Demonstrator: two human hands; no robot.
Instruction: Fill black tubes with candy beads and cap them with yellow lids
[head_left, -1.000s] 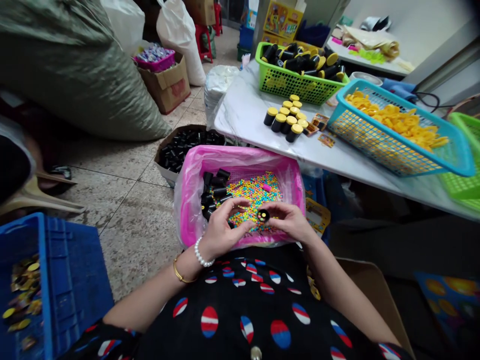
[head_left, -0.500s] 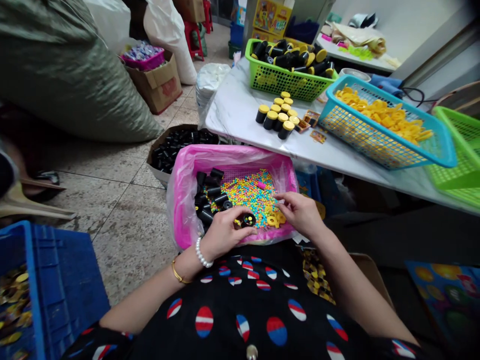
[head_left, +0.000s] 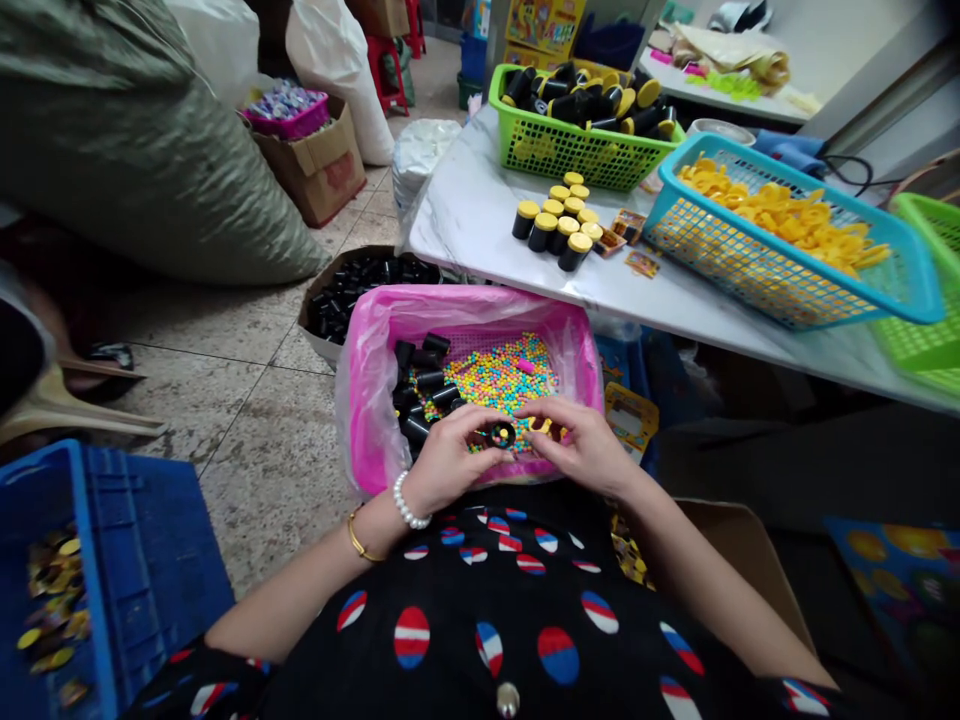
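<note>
My left hand is closed around a small black canister, its open mouth facing up with a few coloured beads inside. My right hand is close beside it, thumb and fingers curved and apart, fingertips near the canister's rim. Yellow rings show between and beneath those fingers. Both hands are over the near side of a pink basket lined with clear plastic. Small multicoloured beads cover its floor, with a pink piece on them. Black canisters lie along its left side.
On the white table stand yellow-capped canisters, a green basket of capped canisters and a blue basket of yellow parts. A box of black canisters sits behind the pink basket. A blue crate is at left.
My right hand has moved left from above the beads to the canister's mouth. My left hand still holds the canister in nearly the same place. The view has shifted slightly.
</note>
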